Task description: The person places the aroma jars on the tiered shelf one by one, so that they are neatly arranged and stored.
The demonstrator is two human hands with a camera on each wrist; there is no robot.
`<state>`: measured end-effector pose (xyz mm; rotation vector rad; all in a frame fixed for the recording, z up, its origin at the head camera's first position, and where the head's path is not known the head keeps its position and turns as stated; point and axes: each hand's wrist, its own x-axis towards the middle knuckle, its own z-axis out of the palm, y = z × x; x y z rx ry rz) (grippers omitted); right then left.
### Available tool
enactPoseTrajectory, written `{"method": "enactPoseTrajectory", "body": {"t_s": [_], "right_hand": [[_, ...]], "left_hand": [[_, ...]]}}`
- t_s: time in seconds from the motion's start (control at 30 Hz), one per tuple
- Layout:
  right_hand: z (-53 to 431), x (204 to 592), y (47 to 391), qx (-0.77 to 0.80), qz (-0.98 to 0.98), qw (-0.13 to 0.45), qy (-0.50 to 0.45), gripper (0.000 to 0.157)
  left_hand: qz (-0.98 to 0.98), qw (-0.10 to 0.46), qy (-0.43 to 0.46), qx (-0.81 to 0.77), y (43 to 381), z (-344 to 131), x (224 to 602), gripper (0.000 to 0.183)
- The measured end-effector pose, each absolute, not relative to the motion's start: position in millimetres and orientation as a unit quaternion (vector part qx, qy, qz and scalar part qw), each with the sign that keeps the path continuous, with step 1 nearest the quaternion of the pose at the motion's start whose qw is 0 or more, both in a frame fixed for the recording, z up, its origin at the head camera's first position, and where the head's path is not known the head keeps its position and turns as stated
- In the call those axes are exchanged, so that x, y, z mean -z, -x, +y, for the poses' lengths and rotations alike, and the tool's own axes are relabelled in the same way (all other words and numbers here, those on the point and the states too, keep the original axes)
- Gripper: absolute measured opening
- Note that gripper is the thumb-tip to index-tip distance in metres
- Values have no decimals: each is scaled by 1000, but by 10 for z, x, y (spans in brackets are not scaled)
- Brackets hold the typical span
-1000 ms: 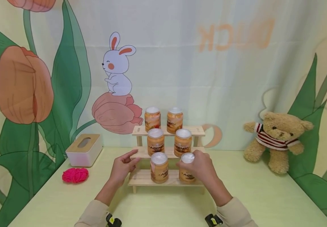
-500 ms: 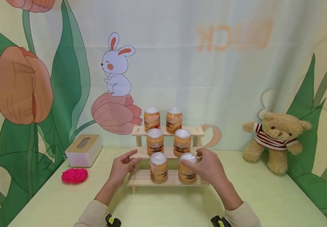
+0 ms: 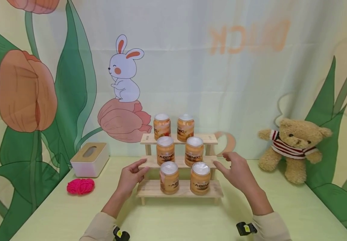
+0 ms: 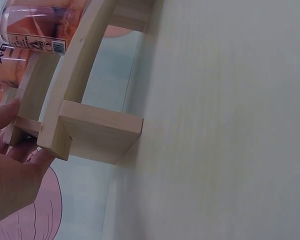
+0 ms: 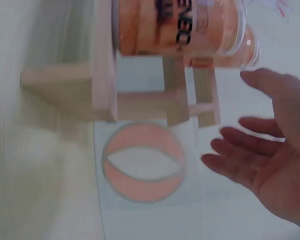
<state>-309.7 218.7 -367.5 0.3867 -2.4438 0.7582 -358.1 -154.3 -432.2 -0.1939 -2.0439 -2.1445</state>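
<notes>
A three-tier wooden display stand (image 3: pixel 179 189) carries two clear, orange-filled cans with silver lids on each tier. On the lowest tier are the left front can (image 3: pixel 169 179) and the right front can (image 3: pixel 200 179). My left hand (image 3: pixel 129 179) holds the stand's left end by the middle tier; in the left wrist view, its fingers (image 4: pixel 40 159) lie against the board ends. To the right of the stand, my right hand (image 3: pixel 236 172) is in the air with nothing in it. The right wrist view shows its fingers (image 5: pixel 230 167) spread apart from the boards.
A white tissue box (image 3: pixel 87 164) with a wooden top stands at the back left, a bundle of pink yarn (image 3: pixel 80 186) in front of it. A teddy bear (image 3: pixel 297 150) in a striped shirt sits at the right. A printed curtain (image 3: pixel 245 83) hangs behind the table.
My right hand has let go of the right front can and drawn away to the right, its fingers opening. The can stays on the lowest tier. My left hand has kept its place.
</notes>
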Motion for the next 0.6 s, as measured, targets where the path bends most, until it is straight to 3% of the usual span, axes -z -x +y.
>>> {"method": "enactPoseTrajectory", "body": {"t_s": [0.37,0.6], "right_hand": [[2464,3872,3238,-221,-908,296,-195,44],[2583,3892,3256,-156,-913,333,-175,48]], "left_hand": [[-749,110,72,649,3538,-1535,4259,45],[-867,200,163,427,3504,-1592,4167,52]]}}
